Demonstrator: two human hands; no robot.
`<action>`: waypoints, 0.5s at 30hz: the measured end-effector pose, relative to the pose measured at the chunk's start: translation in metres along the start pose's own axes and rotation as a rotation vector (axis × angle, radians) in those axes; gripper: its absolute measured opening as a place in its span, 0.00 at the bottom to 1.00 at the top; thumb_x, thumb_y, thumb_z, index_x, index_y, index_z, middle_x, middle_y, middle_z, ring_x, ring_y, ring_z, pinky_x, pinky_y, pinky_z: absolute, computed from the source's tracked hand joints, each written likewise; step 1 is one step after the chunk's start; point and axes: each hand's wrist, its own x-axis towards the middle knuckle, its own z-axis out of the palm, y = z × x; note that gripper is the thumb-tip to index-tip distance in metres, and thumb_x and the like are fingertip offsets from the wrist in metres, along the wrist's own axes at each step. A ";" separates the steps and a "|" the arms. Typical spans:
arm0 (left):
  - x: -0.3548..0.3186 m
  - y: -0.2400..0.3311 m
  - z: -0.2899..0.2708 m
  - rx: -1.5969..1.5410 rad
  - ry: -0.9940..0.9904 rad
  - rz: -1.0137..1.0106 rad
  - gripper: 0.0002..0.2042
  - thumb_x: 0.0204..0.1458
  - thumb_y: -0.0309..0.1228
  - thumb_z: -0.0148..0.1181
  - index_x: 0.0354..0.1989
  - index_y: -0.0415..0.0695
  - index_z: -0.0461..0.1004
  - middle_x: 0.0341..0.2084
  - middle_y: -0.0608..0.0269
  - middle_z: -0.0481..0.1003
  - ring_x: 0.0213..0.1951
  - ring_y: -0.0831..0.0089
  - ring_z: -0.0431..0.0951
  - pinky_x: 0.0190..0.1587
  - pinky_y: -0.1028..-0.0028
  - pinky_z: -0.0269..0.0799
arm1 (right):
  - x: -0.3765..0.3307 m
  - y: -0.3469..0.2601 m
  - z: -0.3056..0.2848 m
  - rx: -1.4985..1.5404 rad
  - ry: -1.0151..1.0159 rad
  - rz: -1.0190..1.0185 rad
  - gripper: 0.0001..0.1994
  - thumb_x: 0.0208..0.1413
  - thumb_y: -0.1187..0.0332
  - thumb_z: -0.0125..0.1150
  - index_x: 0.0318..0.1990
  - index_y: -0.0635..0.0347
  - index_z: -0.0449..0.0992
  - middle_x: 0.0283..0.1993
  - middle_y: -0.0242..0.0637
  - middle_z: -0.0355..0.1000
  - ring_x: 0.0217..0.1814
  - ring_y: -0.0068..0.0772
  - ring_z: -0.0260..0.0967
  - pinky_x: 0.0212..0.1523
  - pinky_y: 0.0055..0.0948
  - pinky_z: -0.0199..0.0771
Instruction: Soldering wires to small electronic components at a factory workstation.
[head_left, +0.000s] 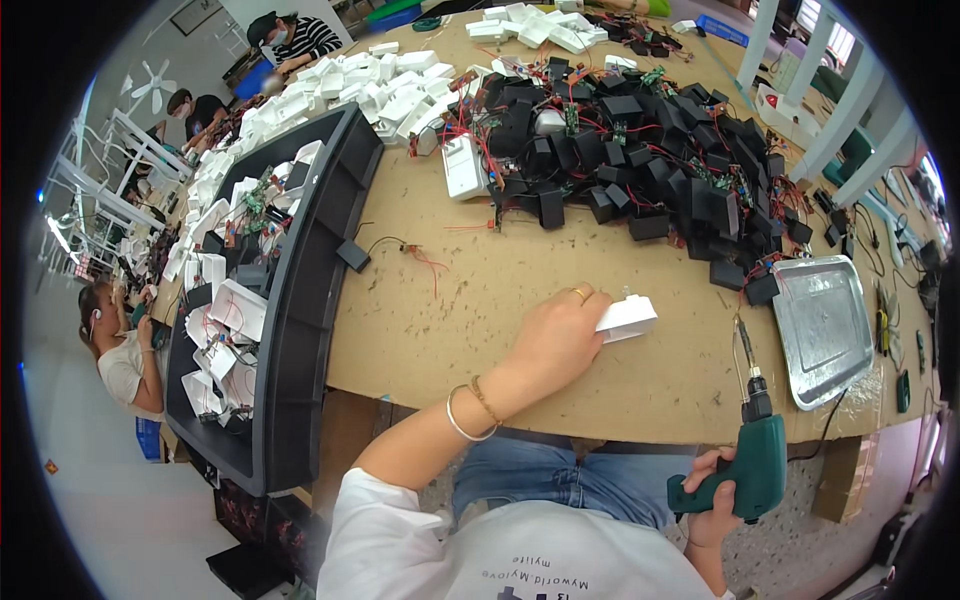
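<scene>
A metal tray (825, 335) lies on the bench (420, 350). Well to the left of this tray is the left hand (560, 335), which holds a white casing (630, 318); its fingers are bent and closed upon the casing's left end. The right hand (715, 495) is nearer to the body than the tray and somewhat to its left. Its fingers are wrapped around the handle of a green tool (762, 460), whose thin metal tip points away from the body, just beside the tray's left side. Beyond the tray and to its left lies a large heap of black boxes (620, 150) with red wires. Far left of the tray stands a black crate (308, 300), filled with white casings and circuit boards.
</scene>
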 end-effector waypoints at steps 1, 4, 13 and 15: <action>-0.002 0.002 0.002 -0.021 -0.086 -0.026 0.16 0.45 0.28 0.59 0.44 0.41 0.72 0.39 0.52 0.73 0.39 0.54 0.75 0.42 0.63 0.70 | -0.002 0.001 -0.003 0.007 0.012 0.000 0.22 0.56 0.56 0.55 0.48 0.66 0.62 0.36 0.44 0.67 0.25 0.25 0.65 0.27 0.25 0.69; 0.005 -0.009 -0.034 -0.077 0.074 0.134 0.15 0.45 0.27 0.59 0.44 0.40 0.71 0.40 0.52 0.72 0.43 0.54 0.72 0.46 0.61 0.68 | -0.008 0.002 -0.012 0.007 0.068 -0.002 0.22 0.56 0.57 0.55 0.48 0.67 0.62 0.36 0.45 0.67 0.25 0.25 0.65 0.26 0.24 0.69; -0.017 -0.133 -0.100 0.724 0.142 0.155 0.15 0.44 0.16 0.48 0.41 0.42 0.73 0.37 0.57 0.74 0.46 0.58 0.70 0.49 0.64 0.65 | -0.008 0.006 -0.007 0.018 0.020 0.019 0.23 0.56 0.56 0.55 0.50 0.67 0.62 0.36 0.44 0.67 0.25 0.24 0.65 0.27 0.25 0.69; -0.010 -0.125 -0.098 0.746 -0.153 -0.193 0.12 0.45 0.18 0.50 0.37 0.42 0.75 0.32 0.55 0.75 0.40 0.56 0.74 0.43 0.65 0.69 | -0.007 0.003 -0.009 0.011 0.031 0.013 0.24 0.56 0.55 0.56 0.50 0.67 0.62 0.36 0.44 0.67 0.25 0.24 0.65 0.27 0.25 0.69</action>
